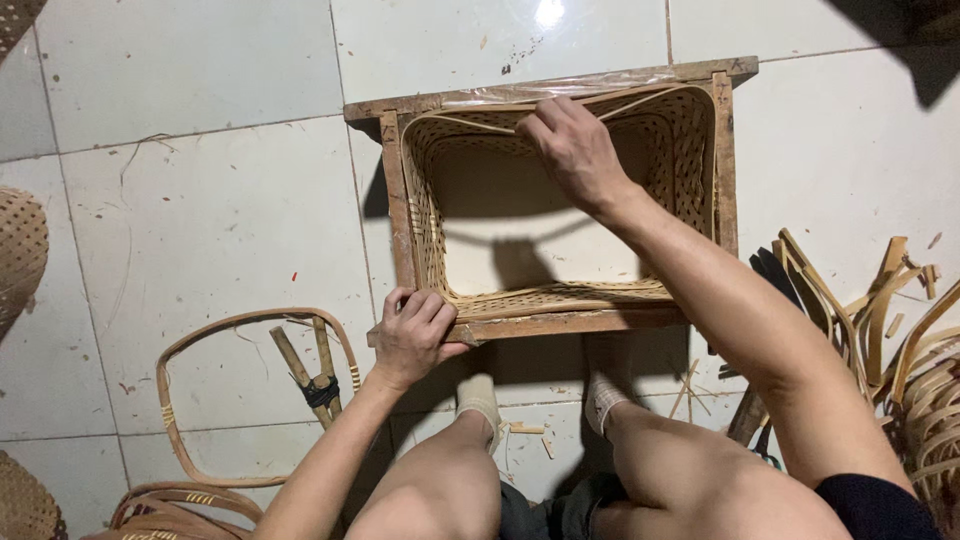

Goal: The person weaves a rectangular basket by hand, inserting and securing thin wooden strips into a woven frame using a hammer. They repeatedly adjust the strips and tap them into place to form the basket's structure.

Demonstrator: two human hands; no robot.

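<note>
A woven bamboo basket (455, 185) sits inside a rectangular wooden frame (722, 150) on the tiled floor. My left hand (412, 335) grips the frame's near left corner. My right hand (572, 148) reaches over the far side of the basket and pinches a thin bamboo strip (470, 122) that runs along the basket's far rim. My two socked feet rest just below the frame's near edge.
A bent bamboo hoop (172, 400) with two sticks bound by black tape (320, 390) lies left of my knees. A pile of curved bamboo strips (900, 320) is at the right. Woven basket parts (20, 245) show at the left edge and bottom left corner.
</note>
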